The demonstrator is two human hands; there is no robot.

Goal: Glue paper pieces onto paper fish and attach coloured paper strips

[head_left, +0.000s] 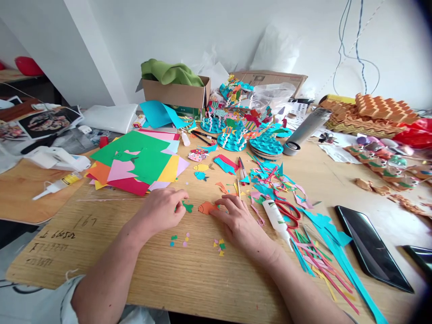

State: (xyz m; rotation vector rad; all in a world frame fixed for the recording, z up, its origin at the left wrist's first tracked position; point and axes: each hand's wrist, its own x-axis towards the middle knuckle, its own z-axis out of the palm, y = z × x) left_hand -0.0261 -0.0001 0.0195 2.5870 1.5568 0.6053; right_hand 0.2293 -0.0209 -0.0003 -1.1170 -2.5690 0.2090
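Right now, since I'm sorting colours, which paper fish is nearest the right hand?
The orange paper fish, touching the right hand; the green paper shape lies by the left hand, yellow paper fish and blue paper fish lie farther off.

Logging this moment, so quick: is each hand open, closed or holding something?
Left hand: curled at the green paper piece; whether it grips can't be told.
Right hand: loosely open, at the orange paper fish.

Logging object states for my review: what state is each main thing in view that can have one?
Orange paper fish, partly under fingers of the right hand
Green paper fish, partly hidden by the left hand
White plastic squeeze bottle, lying on its side
Red-handled scissors, lying down, blades' opening unclear
Large black phone, face up, screen dark
Brown cardboard box, open, green cloth bulging out
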